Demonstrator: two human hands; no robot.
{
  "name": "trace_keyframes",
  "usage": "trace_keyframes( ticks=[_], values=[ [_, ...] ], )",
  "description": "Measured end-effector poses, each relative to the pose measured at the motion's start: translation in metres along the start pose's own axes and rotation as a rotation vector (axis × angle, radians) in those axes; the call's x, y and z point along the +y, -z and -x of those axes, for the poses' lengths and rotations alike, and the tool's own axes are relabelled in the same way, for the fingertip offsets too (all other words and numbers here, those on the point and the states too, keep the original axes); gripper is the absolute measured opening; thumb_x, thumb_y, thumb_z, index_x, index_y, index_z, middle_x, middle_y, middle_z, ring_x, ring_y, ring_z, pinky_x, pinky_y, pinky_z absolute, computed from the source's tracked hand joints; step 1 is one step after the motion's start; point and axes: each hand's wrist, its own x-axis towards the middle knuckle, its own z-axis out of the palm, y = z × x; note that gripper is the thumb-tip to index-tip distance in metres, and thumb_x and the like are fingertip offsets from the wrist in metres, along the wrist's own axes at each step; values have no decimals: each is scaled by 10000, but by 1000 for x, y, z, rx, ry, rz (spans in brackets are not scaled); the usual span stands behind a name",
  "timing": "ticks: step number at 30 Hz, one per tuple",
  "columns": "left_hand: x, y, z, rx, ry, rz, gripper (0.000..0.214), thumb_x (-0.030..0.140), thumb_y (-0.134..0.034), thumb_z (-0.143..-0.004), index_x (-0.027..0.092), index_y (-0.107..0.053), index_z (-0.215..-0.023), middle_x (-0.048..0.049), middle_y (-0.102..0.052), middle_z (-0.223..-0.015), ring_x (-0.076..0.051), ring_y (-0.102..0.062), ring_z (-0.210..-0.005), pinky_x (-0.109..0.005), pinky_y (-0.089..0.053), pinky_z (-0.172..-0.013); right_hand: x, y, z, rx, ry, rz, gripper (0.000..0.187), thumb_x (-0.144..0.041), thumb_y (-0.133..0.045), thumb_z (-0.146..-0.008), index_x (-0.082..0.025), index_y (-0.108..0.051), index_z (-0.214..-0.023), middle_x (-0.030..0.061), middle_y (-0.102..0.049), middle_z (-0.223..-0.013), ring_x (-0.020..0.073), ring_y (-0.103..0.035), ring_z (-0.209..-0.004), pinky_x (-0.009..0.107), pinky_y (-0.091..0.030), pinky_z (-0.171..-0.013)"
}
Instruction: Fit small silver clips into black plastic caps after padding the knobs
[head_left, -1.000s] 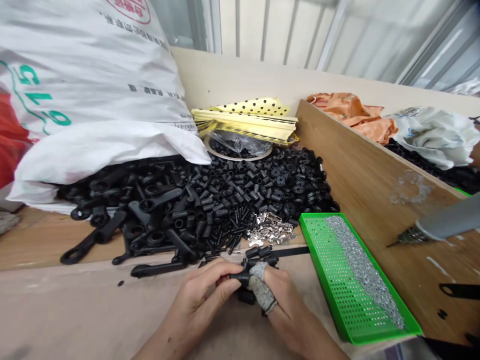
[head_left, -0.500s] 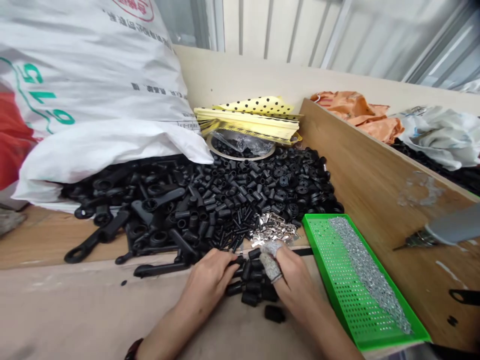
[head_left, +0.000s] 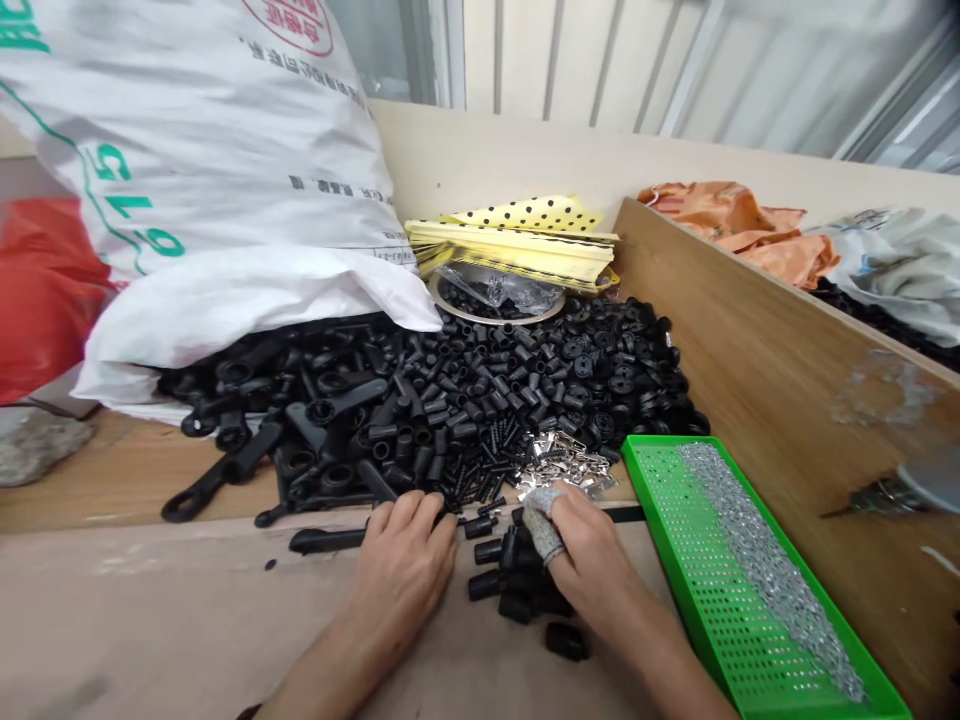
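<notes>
My left hand [head_left: 401, 565] lies on the board with its fingers stretched forward and close together, the tips at a scatter of small black pins [head_left: 480, 470]. My right hand [head_left: 589, 560] wears a grey fingertip cot [head_left: 541, 520]. That finger is bent down onto a heap of small silver clips [head_left: 568, 468]; what it pinches is hidden. Between my hands sits a small cluster of black plastic sleeves [head_left: 510, 585]. A long black handle [head_left: 326, 540] lies just left of my left hand.
A big pile of black plastic parts [head_left: 450, 390] fills the bench behind. A white sack [head_left: 210, 200] leans over it at the left. A green perforated tray [head_left: 694, 560] with silver bits sits right, against a wooden divider [head_left: 750, 340]. A yellow dotted bag [head_left: 525, 240] covers a metal bowl [head_left: 450, 295].
Both hands left the black part they held together and moved forward. My left hand now rests at the black pins, my right at the silver clips. The view shifted a little.
</notes>
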Motion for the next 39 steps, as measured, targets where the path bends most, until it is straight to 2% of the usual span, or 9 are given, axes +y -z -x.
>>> trace_keyframes(
  ticks=[5, 8, 16, 22, 26, 30, 34, 39],
  values=[
    [0, -1, -7, -66, 14, 53, 241, 136, -441, -883, 181, -623, -731, -76, -595, -788, -257, -465, -805, -397, -301, -701, 5, -4, -13, 17, 40, 146, 233, 23, -391, -672, -207, -407, -699, 57, -521, -822, 215, -459, -806, 353, -397, -737],
    [-4, 2, -12, -71, 9, 85, 246, 124, -430, -894, 179, -611, -736, -59, -588, -736, -241, -457, -775, -388, -281, -699, 4, -3, -19, 16, 49, 150, 237, 27, -387, -653, -207, -402, -690, 51, -519, -817, 208, -449, -798, 341, -387, -723],
    [4, 9, -46, -125, -70, 163, 224, 112, -421, -907, 182, -596, -785, -48, -602, -755, -230, -460, -778, -354, -283, -668, 9, -3, -21, 57, 36, 133, 219, 7, -380, -634, -209, -398, -672, 61, -509, -796, 215, -443, -782, 346, -395, -703],
    [5, 8, -60, -164, -135, 179, 195, 81, -447, -879, 189, -605, -840, -44, -613, -785, -221, -493, -795, -338, -305, -664, 17, -4, -19, 116, 5, 114, 230, 9, -384, -633, -205, -434, -699, 58, -527, -814, 211, -456, -807, 346, -415, -736],
    [3, 8, -75, -216, -197, 172, 179, 99, -490, -860, 169, -607, -744, -61, -633, -759, -221, -517, -785, -331, -323, -657, 17, -4, -20, 125, -12, 102, 218, 7, -376, -661, -203, -426, -691, 66, -533, -814, 213, -457, -800, 351, -423, -726],
    [11, 7, -90, -278, -243, 185, 224, 102, -530, -837, 158, -601, -633, -67, -632, -670, -211, -545, -729, -315, -358, -645, 19, -4, -21, 139, -22, 88, 190, -18, -382, -724, -196, -445, -706, 76, -542, -812, 219, -463, -788, 357, -427, -714],
    [16, 4, -98, -313, -210, 233, 214, 65, -542, -791, 149, -612, -607, -88, -646, -669, -220, -568, -716, -305, -403, -640, 24, -6, -20, 182, -23, 73, 197, -12, -393, -737, -196, -458, -717, 72, -543, -818, 214, -473, -792, 344, -428, -720],
    [3, 11, -106, -279, -71, 425, 209, 92, -475, -806, 148, -646, -698, -93, -669, -746, -239, -586, -780, -323, -430, -698, 28, -10, -20, 231, -32, 41, 216, 13, -403, -703, -196, -457, -705, 70, -544, -824, 217, -476, -799, 346, -424, -731]
  ],
)
